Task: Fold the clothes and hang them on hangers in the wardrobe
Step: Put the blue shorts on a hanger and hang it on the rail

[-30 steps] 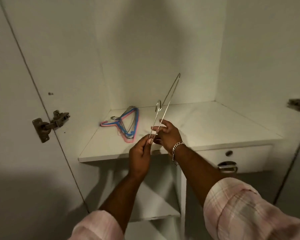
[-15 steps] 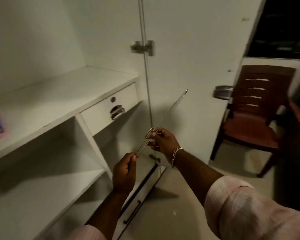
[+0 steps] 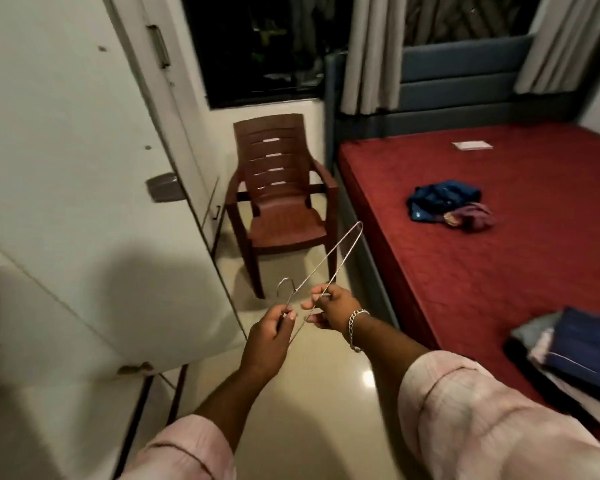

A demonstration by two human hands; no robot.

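Observation:
A thin metal wire hanger (image 3: 329,265) is held in front of me over the floor, its far corner pointing up towards the chair. My left hand (image 3: 269,336) pinches its near end just below the hook. My right hand (image 3: 331,306), with a chain bracelet on the wrist, grips the lower wire. On the red bed (image 3: 465,271) lie a crumpled blue garment (image 3: 442,199) and a purple one (image 3: 471,218). A stack of folded clothes (image 3: 575,355) sits at the bed's near right edge.
The white wardrobe door (image 3: 66,168) stands open at my left. A brown plastic chair (image 3: 281,199) stands on the floor between wardrobe and bed, under a dark window. A white card (image 3: 471,145) lies far back on the bed. Curtains hang behind the blue headboard.
My view has swung right from the wardrobe shelf to the room and bed. Both hands keep hold of the wire hanger, carrying it away from the shelf.

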